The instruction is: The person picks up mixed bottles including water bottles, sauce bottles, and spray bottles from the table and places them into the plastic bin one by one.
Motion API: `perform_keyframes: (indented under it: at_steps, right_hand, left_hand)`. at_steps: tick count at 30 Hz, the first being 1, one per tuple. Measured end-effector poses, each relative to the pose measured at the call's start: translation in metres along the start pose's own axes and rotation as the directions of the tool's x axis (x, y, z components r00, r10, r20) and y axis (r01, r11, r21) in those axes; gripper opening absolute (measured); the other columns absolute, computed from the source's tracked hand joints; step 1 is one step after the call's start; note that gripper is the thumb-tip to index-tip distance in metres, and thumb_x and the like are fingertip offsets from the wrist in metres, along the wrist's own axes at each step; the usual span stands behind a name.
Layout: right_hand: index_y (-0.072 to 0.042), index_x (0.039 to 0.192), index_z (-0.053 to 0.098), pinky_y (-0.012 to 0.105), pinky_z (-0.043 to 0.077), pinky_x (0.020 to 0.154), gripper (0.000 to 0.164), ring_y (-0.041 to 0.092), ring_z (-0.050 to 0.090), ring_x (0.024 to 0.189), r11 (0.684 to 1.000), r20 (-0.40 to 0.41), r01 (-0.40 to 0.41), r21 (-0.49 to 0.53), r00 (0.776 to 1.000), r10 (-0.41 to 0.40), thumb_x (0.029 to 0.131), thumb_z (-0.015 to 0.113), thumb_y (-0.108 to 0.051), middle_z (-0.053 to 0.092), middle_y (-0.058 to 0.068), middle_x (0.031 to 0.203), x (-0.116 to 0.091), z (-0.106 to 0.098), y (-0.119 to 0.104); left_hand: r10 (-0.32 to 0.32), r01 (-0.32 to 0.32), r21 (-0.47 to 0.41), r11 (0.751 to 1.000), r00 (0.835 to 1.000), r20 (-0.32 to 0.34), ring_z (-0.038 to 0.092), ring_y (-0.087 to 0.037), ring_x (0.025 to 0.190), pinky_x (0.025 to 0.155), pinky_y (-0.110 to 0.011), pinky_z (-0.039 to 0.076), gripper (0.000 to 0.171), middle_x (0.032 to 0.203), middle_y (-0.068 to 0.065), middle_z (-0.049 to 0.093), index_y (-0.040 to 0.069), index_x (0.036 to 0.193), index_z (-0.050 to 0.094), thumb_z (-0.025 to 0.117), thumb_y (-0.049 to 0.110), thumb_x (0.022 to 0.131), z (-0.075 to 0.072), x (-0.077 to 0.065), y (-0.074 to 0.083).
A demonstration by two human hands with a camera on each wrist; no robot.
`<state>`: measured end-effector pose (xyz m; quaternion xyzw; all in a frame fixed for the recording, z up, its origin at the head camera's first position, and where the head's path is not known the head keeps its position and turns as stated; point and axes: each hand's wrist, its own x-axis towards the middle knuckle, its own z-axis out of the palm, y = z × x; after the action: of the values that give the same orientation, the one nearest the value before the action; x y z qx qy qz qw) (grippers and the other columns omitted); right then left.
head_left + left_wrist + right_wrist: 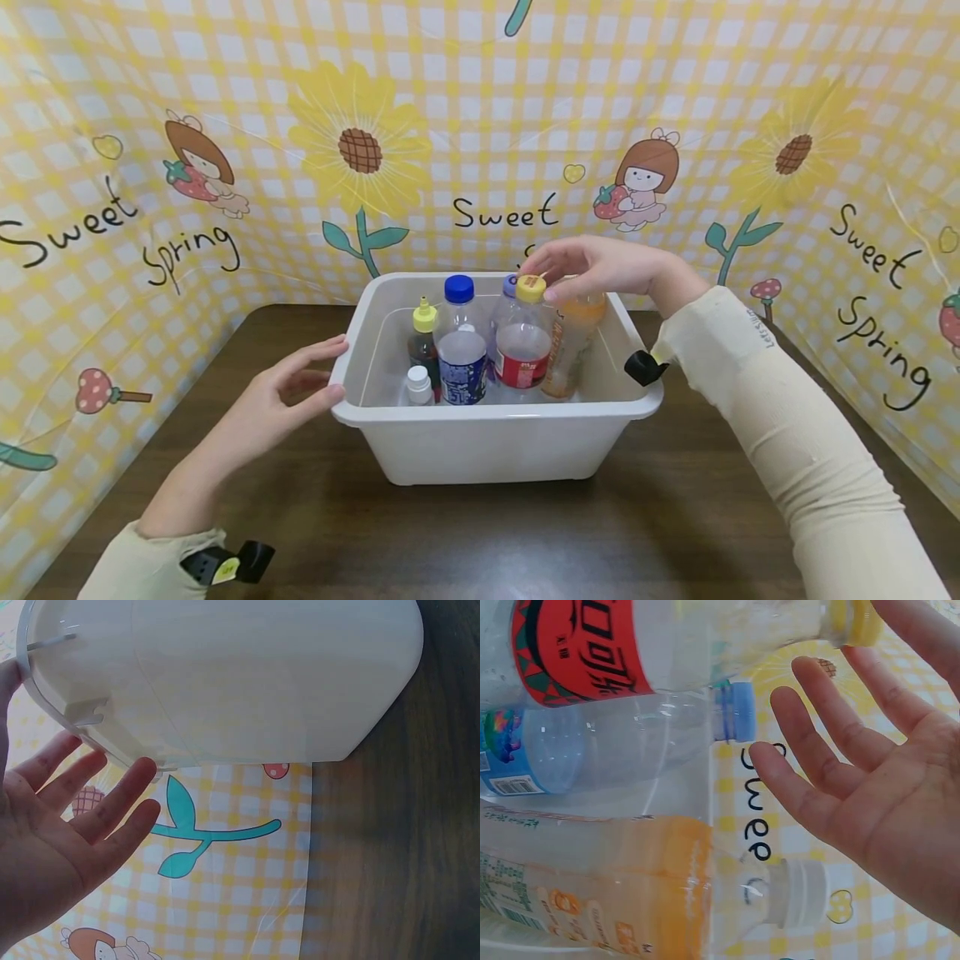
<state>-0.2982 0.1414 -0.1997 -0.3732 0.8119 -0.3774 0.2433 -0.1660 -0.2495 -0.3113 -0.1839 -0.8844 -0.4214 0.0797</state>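
Observation:
A white plastic tub (495, 446) holds several bottles. My right hand (603, 265) is over it, thumb and forefinger pinching the yellow cap (531, 288) of a clear red-label bottle (522, 354). In the right wrist view, the other fingers (802, 791) extend past a blue-capped bottle (645, 746). Beside it leans an orange-topped bottle (630, 881) with a white cap. My left hand (262, 408) touches the tub's left rim with its fingertips, palm away from the wall. In the left wrist view, its fingers (112, 799) are spread and nearly straight.
Left in the tub stand a blue-label bottle (462, 367), a dark bottle with a yellow nozzle (424, 342) and a small white-capped bottle (419, 386). The tub rests on a dark wooden table (480, 542). A yellow checked cloth (480, 125) hangs behind and along both sides.

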Motion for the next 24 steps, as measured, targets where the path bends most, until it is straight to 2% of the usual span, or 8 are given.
perform_keyframes:
  at_steps: [5,10,16,18,21,24]
  right_hand:
    - [-0.010,0.127,0.050,0.036,0.043,0.099,0.037,0.020,0.052,0.119,0.999,-0.060,0.014,-0.042,0.998,-0.017,0.092,0.057,-0.017,0.055,0.004,0.128,-0.011,-0.004,-0.006]
    - [-0.010,0.127,0.051,0.031,0.043,0.099,0.034,0.020,0.052,0.120,0.997,-0.143,0.010,-0.083,0.989,-0.022,0.094,0.055,-0.019,0.054,0.005,0.129,-0.026,-0.008,-0.014]
    - [-0.008,0.123,0.054,0.025,0.044,0.096,0.029,0.017,0.056,0.114,0.995,-0.213,0.057,-0.078,0.974,-0.073,0.096,0.052,-0.017,0.059,0.001,0.122,-0.045,-0.006,-0.015]
    - [-0.008,0.122,0.055,0.024,0.045,0.096,0.028,0.014,0.056,0.112,0.996,-0.249,0.053,-0.071,0.966,-0.069,0.096,0.051,-0.018,0.060,-0.001,0.119,-0.052,-0.004,-0.016]
    - [-0.010,0.119,0.057,0.022,0.045,0.094,0.026,0.012,0.056,0.110,0.996,-0.314,0.034,-0.077,0.948,-0.056,0.096,0.051,-0.019,0.062,-0.003,0.115,-0.063,0.001,-0.017]
    - [-0.010,0.118,0.058,0.020,0.044,0.092,0.025,0.011,0.056,0.108,0.995,-0.384,0.012,-0.104,0.922,-0.051,0.096,0.051,-0.020,0.062,-0.005,0.112,-0.073,0.007,-0.019]
  left_hand:
    - [-0.001,0.001,0.015,1.000,1.000,0.011,0.053,0.012,0.099,0.074,-0.021,0.051,0.049,0.146,0.009,0.042,0.021,0.137,0.047,0.062,0.020,0.090,-0.002,0.001,0.001]
    - [-0.011,0.009,0.049,0.999,0.999,0.036,0.051,0.015,0.100,0.074,-0.023,0.051,0.049,0.148,0.000,0.040,0.023,0.138,0.046,0.061,0.023,0.091,-0.005,0.002,0.003]
    - [0.007,-0.014,0.107,0.994,0.998,0.070,0.049,0.018,0.101,0.076,-0.021,0.051,0.049,0.148,-0.003,0.040,0.019,0.137,0.045,0.061,0.024,0.091,-0.010,0.004,0.006]
    - [0.018,-0.029,0.146,0.989,0.997,0.076,0.051,0.013,0.103,0.078,-0.019,0.049,0.049,0.146,-0.004,0.042,0.019,0.137,0.046,0.061,0.025,0.091,-0.012,0.005,0.007]
    - [0.039,-0.056,0.202,0.978,0.996,0.086,0.056,-0.004,0.110,0.083,-0.022,0.048,0.048,0.145,-0.005,0.043,0.018,0.135,0.048,0.062,0.026,0.090,-0.015,0.006,0.011]
    - [0.051,-0.073,0.227,0.971,0.994,0.101,0.050,-0.026,0.122,0.094,-0.038,0.044,0.044,0.146,-0.007,0.042,0.017,0.132,0.050,0.061,0.028,0.090,-0.018,0.009,0.018]
